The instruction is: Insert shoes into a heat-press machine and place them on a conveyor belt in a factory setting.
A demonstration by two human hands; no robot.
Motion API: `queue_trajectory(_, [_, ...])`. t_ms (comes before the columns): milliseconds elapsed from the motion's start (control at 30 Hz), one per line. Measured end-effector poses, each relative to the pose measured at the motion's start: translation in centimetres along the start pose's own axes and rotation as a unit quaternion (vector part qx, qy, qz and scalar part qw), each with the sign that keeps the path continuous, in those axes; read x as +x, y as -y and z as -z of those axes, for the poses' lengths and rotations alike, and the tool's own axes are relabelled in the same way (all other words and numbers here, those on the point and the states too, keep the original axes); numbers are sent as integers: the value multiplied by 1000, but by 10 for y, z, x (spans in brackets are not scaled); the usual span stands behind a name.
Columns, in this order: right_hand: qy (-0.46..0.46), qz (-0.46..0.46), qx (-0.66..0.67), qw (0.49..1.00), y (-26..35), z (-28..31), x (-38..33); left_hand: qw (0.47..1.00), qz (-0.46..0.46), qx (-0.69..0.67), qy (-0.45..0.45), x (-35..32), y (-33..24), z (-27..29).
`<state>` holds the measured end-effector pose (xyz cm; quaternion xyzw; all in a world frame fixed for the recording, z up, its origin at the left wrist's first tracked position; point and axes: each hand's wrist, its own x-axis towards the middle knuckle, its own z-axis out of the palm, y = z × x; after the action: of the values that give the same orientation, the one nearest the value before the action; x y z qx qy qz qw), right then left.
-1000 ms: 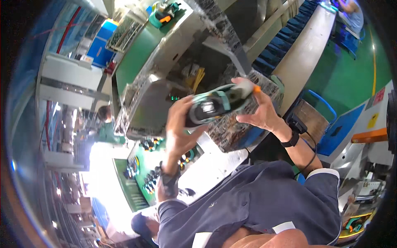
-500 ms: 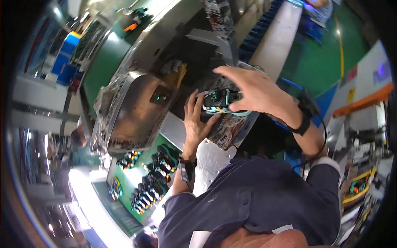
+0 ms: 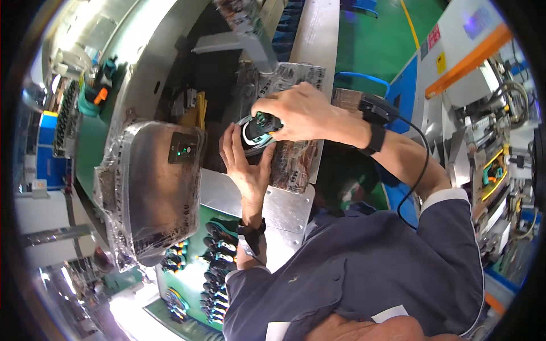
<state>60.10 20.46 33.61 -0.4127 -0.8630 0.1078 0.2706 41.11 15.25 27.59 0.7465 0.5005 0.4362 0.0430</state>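
Note:
A black and teal shoe [image 3: 256, 135] with a pale rim is between my hands, over a work block wrapped in printed clear film [image 3: 293, 165]. My left hand [image 3: 245, 165] grips one end, thumb on one side and fingers on the other. Over the opposite end my right hand [image 3: 301, 113] is curled, its fingers wrapped round the shoe's dark top. Both palms hide part of the shoe. Each wrist wears a dark band, and a black cable [image 3: 424, 165] hangs by my right arm.
To the left stands a rounded, film-wrapped machine housing [image 3: 156, 193] with a lit panel [image 3: 183, 149]. A grey metal arm [image 3: 256, 48] rises beyond my hands. Several shoes [image 3: 219, 267] line a green table at lower left. A white conveyor [image 3: 318, 34] runs away at the top.
My right hand has come down from its spread pose and closed over the shoe. My left hand stays on the other end. The whole view has turned and shifted.

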Motion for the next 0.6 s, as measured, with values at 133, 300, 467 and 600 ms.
queue_trajectory(133, [-65, -45, 44, 996, 10, 19, -30, 975, 42, -216, -39, 1, -22, -2])
queue_trajectory(300, [-321, -268, 353, 837, 23, 81, -137, 807, 145, -572, 29, -13, -138, -23])
queue_trajectory(467, [-425, -251, 526, 693, 25, 133, -279, 612, 235, -713, 250, -29, -262, -101])
queue_trajectory(600, [-516, -316, 305, 735, 23, 158, -412, 577, 190, -696, 383, -79, -367, -153])
